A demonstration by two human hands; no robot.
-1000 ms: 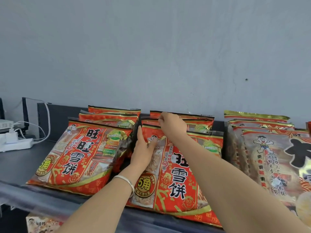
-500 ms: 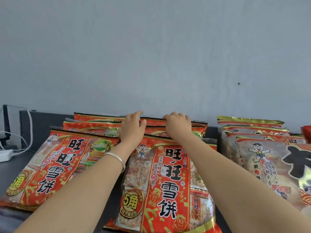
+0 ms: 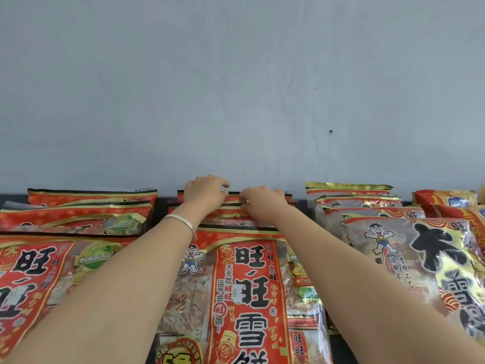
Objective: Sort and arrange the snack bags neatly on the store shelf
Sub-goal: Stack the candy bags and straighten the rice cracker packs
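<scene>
Three rows of red snack bags stand leaning on the shelf. In the middle row the front bag [image 3: 246,292] fills the foreground, and behind it stand more of the same. Both my hands reach over it to the rearmost bag [image 3: 233,197] against the wall. My left hand [image 3: 203,191], a silver bangle on its wrist, curls its fingers over that bag's top edge. My right hand [image 3: 262,202] pinches the top edges of the back bags just to the right. The bags' lower parts are hidden by my arms.
A left row of identical red bags [image 3: 78,222] and a right row of gold-topped bags [image 3: 409,248] flank the middle row. More orange packets [image 3: 446,203] sit at the far right. The grey wall [image 3: 236,88] rises directly behind the shelf.
The view has moved closer and lower. Both hands have moved from the second bag back to the rear bags' top edges, coming closer together. The charger and cables at left are out of view.
</scene>
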